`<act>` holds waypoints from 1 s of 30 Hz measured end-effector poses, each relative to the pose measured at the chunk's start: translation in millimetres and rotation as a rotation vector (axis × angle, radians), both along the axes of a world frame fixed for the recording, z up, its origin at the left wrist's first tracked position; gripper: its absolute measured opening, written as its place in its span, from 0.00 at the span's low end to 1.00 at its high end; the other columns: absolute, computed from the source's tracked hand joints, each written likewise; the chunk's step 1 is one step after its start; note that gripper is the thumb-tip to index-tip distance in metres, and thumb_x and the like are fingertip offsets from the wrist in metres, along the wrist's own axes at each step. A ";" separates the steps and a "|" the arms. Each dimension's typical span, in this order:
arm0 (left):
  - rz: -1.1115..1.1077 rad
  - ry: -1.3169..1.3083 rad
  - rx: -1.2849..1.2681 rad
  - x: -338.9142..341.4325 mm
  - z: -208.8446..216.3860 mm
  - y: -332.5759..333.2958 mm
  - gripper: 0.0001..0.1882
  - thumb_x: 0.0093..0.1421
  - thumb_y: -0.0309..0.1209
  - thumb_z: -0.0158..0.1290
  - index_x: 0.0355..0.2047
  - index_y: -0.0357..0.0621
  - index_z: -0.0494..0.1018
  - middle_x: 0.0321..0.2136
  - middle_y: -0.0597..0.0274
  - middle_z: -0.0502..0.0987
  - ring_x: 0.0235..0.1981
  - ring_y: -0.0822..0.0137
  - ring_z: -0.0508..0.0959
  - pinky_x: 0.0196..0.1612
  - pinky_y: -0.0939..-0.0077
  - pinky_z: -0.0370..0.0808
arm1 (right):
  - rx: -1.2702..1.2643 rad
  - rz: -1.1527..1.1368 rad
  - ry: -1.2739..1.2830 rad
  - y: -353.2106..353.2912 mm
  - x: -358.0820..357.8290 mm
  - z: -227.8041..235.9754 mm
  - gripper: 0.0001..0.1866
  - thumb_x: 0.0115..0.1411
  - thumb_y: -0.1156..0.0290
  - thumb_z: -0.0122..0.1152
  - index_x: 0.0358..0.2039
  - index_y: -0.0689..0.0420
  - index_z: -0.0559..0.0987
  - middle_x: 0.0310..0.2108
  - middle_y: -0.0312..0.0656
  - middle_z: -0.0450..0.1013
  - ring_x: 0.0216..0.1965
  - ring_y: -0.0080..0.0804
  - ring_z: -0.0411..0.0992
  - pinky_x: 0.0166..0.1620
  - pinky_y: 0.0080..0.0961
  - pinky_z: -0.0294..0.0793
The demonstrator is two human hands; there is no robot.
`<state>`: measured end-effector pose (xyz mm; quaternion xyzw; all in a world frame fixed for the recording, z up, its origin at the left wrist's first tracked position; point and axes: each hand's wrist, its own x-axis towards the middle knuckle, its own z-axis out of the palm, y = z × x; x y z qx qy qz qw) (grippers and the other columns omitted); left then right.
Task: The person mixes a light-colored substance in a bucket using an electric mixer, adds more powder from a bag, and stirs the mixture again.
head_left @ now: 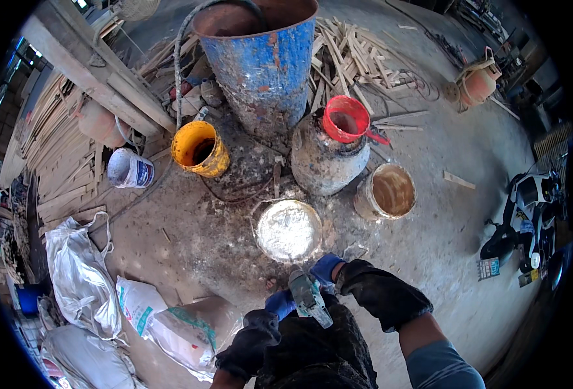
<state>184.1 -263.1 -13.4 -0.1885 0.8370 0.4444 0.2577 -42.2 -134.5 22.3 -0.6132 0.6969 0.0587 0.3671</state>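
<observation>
The step in hand looks like steadying the power tool [309, 299] between the left hand [280, 303] and right hand [327, 268], near the round bucket [261, 245] of white material [289, 230]; gloved fingers look curled (whether closed on handles, I cannot tell); the next move seems to call for even, two-handed control

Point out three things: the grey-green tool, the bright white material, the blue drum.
Grey-green tool [309, 299]: head view, middle of its body.
Bright white material [289, 231]: head view, middle of its surface.
Blue drum [262, 72]: head view, outer wall.
</observation>
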 end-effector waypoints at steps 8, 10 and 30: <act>-0.038 0.102 0.053 -0.5 -11.6 -4.7 0.18 0.58 0.47 0.51 0.44 0.53 0.76 0.39 0.51 0.79 0.40 0.47 0.77 0.42 0.56 0.73 | -0.054 -0.075 -0.027 6.3 1.8 -9.4 0.09 0.46 0.65 0.59 0.25 0.55 0.83 0.27 0.48 0.78 0.31 0.46 0.78 0.33 0.43 0.76; -0.039 0.087 0.071 -3.8 -9.8 -4.0 0.18 0.58 0.46 0.51 0.44 0.52 0.76 0.39 0.51 0.79 0.40 0.47 0.77 0.42 0.57 0.73 | -0.042 -0.080 -0.025 7.1 1.4 -9.2 0.09 0.46 0.65 0.59 0.24 0.55 0.82 0.26 0.48 0.78 0.31 0.46 0.78 0.33 0.43 0.76; -0.027 0.058 0.052 -12.7 -30.1 -7.2 0.17 0.60 0.44 0.49 0.45 0.53 0.75 0.41 0.52 0.78 0.44 0.48 0.76 0.46 0.59 0.73 | 0.061 0.026 -0.007 1.2 -2.6 -15.6 0.14 0.56 0.60 0.50 0.31 0.52 0.82 0.32 0.47 0.78 0.35 0.48 0.78 0.35 0.45 0.75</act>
